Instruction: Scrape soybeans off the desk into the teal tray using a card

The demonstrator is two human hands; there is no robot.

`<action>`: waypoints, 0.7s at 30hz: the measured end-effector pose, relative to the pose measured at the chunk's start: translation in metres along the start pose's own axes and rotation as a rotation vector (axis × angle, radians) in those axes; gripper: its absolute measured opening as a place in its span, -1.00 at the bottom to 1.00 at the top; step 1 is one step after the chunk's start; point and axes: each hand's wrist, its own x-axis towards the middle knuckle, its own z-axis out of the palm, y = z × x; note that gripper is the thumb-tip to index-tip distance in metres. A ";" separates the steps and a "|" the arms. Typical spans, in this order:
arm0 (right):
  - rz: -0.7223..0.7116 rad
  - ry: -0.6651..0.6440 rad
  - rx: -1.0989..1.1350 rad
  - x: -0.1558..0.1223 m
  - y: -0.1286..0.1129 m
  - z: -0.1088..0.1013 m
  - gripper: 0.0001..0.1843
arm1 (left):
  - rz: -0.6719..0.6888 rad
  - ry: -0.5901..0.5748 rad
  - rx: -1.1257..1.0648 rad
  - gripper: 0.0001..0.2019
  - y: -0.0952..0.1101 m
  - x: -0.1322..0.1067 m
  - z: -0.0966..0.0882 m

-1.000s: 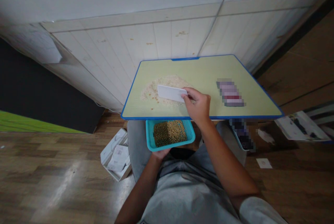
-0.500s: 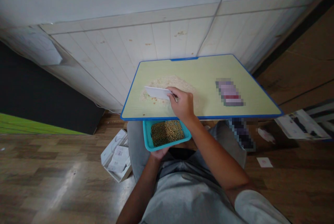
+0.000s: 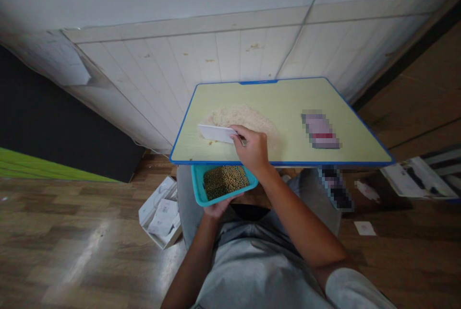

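Observation:
My right hand (image 3: 253, 149) pinches a thin white flat card (image 3: 216, 133) by its right end, its long edge down on the pale yellow board (image 3: 324, 100). Behind the card spreads a layer of beige grains (image 3: 248, 114), like rice or meal. A few yellowish bits (image 3: 211, 143) lie on the near side of the card. Below the board's front edge, my left hand (image 3: 217, 208) grips a teal plastic tray (image 3: 196, 189) from underneath, its fingers mostly hidden. Small round beans (image 3: 230, 179) fill the tray's bottom, dark green on the left and yellowish on the right.
A blurred-out flat rectangular item (image 3: 320, 130) lies on the board's right side. The board (image 3: 281, 162) has a blue rim and stands against a white panelled wall (image 3: 194, 59). An open white box (image 3: 162, 218) with papers is on the floor at left.
My right hand has drawn the card slightly toward the board's front edge, and fewer yellowish bits show in front of it. The tray has shifted a little left in my left hand.

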 end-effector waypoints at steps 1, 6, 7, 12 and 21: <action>-0.004 -0.004 0.007 -0.001 -0.001 0.001 -0.66 | 0.000 -0.020 0.005 -0.24 0.001 0.000 -0.003; -0.018 0.023 0.034 -0.005 -0.002 0.006 -0.67 | 0.000 -0.058 0.018 -0.24 0.005 0.000 -0.014; -0.012 0.038 0.022 -0.005 -0.002 0.006 -0.68 | 0.001 -0.055 0.020 -0.25 0.005 0.000 -0.015; -0.007 0.081 -0.052 -0.006 0.002 0.008 -0.68 | 0.026 -0.031 0.024 -0.27 0.004 0.000 -0.014; -0.016 0.072 -0.076 -0.006 0.003 0.007 -0.68 | 0.026 -0.014 0.022 -0.28 0.003 0.001 -0.009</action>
